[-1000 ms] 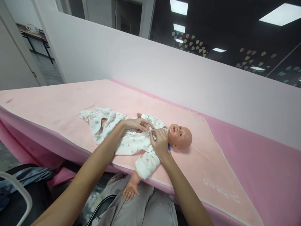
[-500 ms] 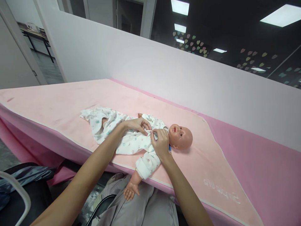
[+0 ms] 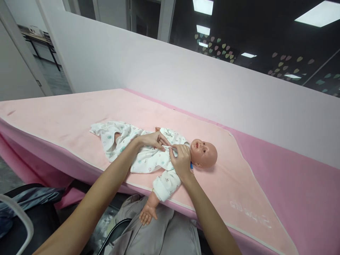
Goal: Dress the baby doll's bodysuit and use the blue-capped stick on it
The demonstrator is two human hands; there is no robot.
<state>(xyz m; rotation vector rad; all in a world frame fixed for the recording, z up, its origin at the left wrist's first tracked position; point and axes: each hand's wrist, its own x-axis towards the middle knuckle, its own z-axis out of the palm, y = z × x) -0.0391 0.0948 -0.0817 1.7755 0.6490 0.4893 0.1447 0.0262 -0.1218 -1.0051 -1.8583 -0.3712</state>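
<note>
Both hands are at the doll's chest: the left fingers [image 3: 159, 141] and right fingers [image 3: 178, 150] pinch the patterned clothing [image 3: 151, 160] between them. The doll [image 3: 204, 154] lies on the pink worktop [image 3: 233, 191] beneath the fingers, head just beyond the right ones.

A black chair [image 3: 37, 219] with dark cloth [image 3: 39, 196] stands beside the pink-covered table. Heart shapes [image 3: 217, 47] dot the dark window [image 3: 252, 32].
</note>
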